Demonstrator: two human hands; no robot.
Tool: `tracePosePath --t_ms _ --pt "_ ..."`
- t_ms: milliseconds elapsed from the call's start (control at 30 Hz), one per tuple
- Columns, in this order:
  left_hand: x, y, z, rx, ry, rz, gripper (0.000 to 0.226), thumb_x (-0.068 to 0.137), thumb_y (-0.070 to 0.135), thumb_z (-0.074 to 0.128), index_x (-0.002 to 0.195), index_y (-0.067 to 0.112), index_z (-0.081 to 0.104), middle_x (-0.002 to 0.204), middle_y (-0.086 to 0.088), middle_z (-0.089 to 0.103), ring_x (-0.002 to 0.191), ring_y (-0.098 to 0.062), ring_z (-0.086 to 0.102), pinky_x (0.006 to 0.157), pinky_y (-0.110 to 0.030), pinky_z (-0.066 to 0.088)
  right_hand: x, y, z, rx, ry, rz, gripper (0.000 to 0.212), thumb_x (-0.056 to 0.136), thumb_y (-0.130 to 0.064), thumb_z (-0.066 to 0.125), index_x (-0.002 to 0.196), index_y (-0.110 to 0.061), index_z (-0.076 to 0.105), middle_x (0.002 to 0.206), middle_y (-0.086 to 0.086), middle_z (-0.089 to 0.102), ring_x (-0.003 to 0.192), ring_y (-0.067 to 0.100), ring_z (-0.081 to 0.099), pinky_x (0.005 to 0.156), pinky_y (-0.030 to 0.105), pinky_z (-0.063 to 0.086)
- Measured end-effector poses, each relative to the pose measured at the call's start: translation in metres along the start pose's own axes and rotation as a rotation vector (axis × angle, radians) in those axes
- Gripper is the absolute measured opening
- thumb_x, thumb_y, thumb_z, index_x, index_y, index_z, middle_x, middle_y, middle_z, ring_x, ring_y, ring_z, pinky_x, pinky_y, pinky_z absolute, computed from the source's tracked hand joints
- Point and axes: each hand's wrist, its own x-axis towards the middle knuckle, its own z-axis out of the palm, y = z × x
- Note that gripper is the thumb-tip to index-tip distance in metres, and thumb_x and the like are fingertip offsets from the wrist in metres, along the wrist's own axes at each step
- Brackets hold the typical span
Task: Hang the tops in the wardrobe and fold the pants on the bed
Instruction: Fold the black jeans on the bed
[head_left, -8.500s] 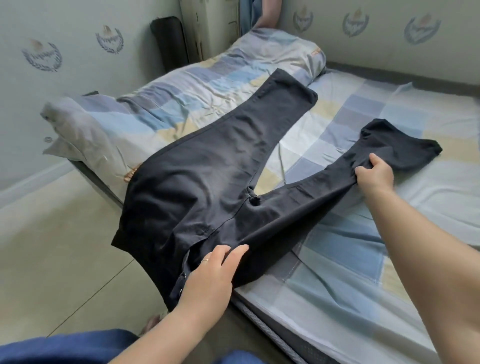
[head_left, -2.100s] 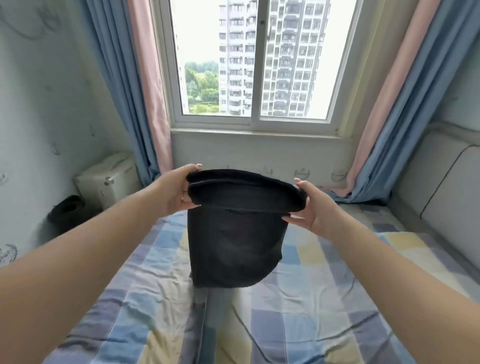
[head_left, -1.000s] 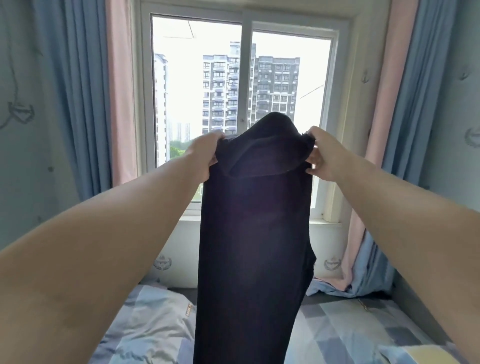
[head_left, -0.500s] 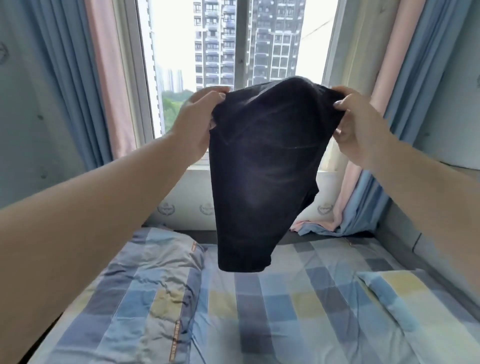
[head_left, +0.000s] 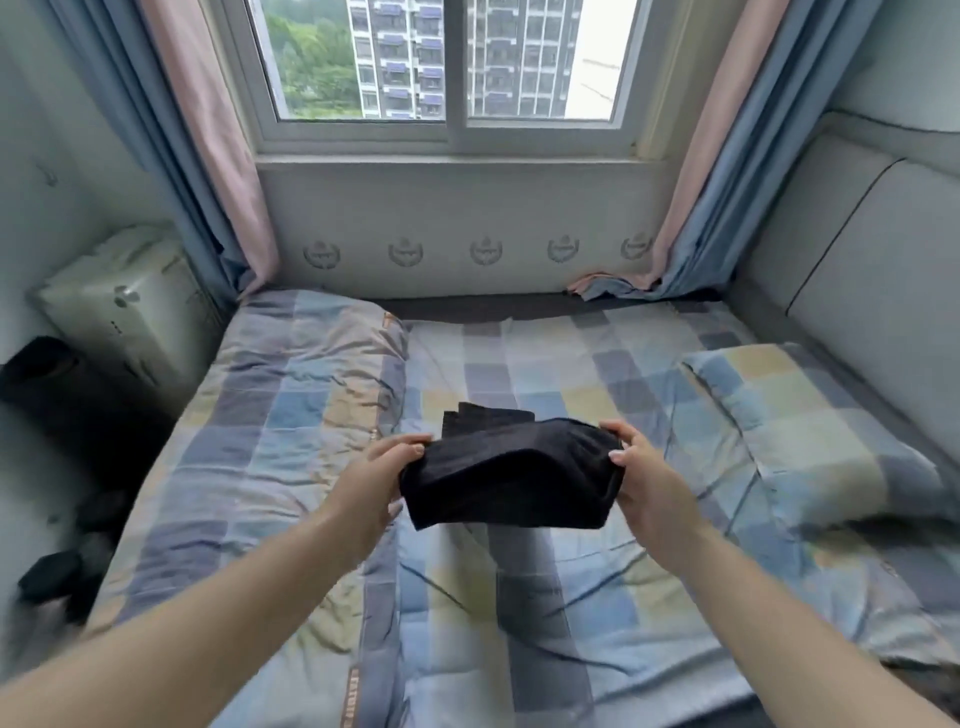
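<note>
The black pants, folded into a compact bundle, were held above the middle of the bed. The left hand gripped the bundle's left end with curled fingers, and the right hand gripped its right end likewise. A checked quilt lay left, a pillow right.

A window occupies the far wall, showing high-rise buildings and trees. Blue-and-pink curtains hang at both sides. A pillow lies at the right. A folded quilt lies at the left. A white appliance stands in the left corner, beside a black bin.
</note>
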Motion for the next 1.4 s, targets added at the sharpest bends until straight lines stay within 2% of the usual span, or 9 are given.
tracePosePath --t_ms 233,367,433,567,767,900,1067,1200,1400 --pt "-0.109 -0.12 -0.006 -0.083 -0.003 -0.275 0.032 0.091 0.014 0.043 0.083 0.013 0.073 0.072 -0.009 0.056 0.06 -0.019 0.05 0.05 -0.026 0.034 -0.138 0.1 -0.037 0.128 0.06 0.264 0.033 0.099 -0.013 0.028 0.105 -0.011 0.06 0.091 0.008 0.072 0.081 0.02 0.064 0.071 0.031 0.045" --pt "-0.163 -0.17 -0.013 -0.093 -0.103 -0.379 0.045 0.088 -0.004 0.03 0.11 0.009 0.067 0.071 -0.006 0.066 0.056 -0.016 0.058 0.05 -0.019 0.046 -0.204 0.133 -0.06 0.022 -0.012 0.304 0.032 0.099 -0.003 0.033 0.118 -0.012 0.057 0.102 0.009 0.07 0.087 0.018 0.064 0.071 0.028 0.046" --pt "-0.182 -0.19 -0.02 -0.102 -0.208 -0.379 0.054 0.086 -0.018 0.029 0.116 0.011 0.064 0.074 -0.007 0.065 0.055 -0.014 0.059 0.052 -0.022 0.051 -0.228 0.146 -0.071 0.015 -0.066 0.318 0.03 0.097 -0.001 0.043 0.121 -0.016 0.054 0.109 0.008 0.07 0.094 0.021 0.063 0.077 0.03 0.047" --pt "-0.214 -0.229 -0.032 0.025 -0.387 -0.265 0.044 0.085 -0.014 0.058 0.115 0.016 0.066 0.109 -0.008 0.072 0.096 -0.021 0.069 0.075 -0.028 0.057 -0.268 0.174 -0.086 -0.166 -0.058 0.367 0.032 0.092 0.003 0.053 0.119 -0.013 0.055 0.098 0.006 0.071 0.088 0.02 0.063 0.076 0.026 0.051" --pt "-0.224 -0.276 -0.033 0.536 -0.261 -0.083 0.015 0.083 0.005 0.07 0.097 0.012 0.07 0.087 0.005 0.072 0.083 -0.006 0.061 0.078 -0.025 0.05 -0.293 0.212 -0.088 -0.559 -0.022 0.42 0.018 0.091 -0.007 0.053 0.1 -0.019 0.063 0.073 -0.005 0.07 0.063 0.008 0.065 0.049 0.015 0.034" --pt "-0.207 -0.279 -0.032 0.712 -0.222 0.004 0.018 0.084 0.031 0.07 0.075 0.016 0.069 0.068 0.01 0.059 0.068 -0.006 0.05 0.066 -0.029 0.038 -0.282 0.215 -0.091 -0.709 0.009 0.352 0.008 0.095 -0.025 0.055 0.092 -0.023 0.062 0.065 -0.006 0.066 0.061 0.012 0.065 0.056 0.02 0.041" --pt "-0.159 -0.269 -0.025 0.843 -0.173 0.092 0.028 0.088 0.041 0.063 0.089 0.016 0.074 0.096 -0.002 0.065 0.101 -0.015 0.056 0.094 -0.035 0.043 -0.239 0.205 -0.092 -1.076 0.053 0.189 0.031 0.096 -0.032 0.051 0.066 -0.024 0.055 0.068 0.0 0.055 0.068 0.018 0.048 0.057 0.029 0.031" --pt "-0.1 -0.245 -0.009 0.658 -0.158 -0.012 0.026 0.091 0.048 0.056 0.095 0.025 0.068 0.094 0.003 0.073 0.094 -0.017 0.066 0.09 -0.043 0.051 -0.169 0.199 -0.085 -0.918 0.115 0.157 0.033 0.099 -0.026 0.046 0.069 -0.017 0.055 0.082 0.011 0.057 0.08 0.025 0.051 0.063 0.027 0.033" --pt "0.014 -0.24 0.01 0.459 -0.01 0.007 0.029 0.09 0.049 0.057 0.088 0.022 0.068 0.087 0.008 0.073 0.088 -0.01 0.067 0.076 -0.029 0.052 -0.053 0.217 -0.074 -0.706 0.242 0.153 0.03 0.101 -0.032 0.037 0.085 -0.017 0.058 0.084 -0.001 0.064 0.082 0.014 0.058 0.066 0.03 0.041"
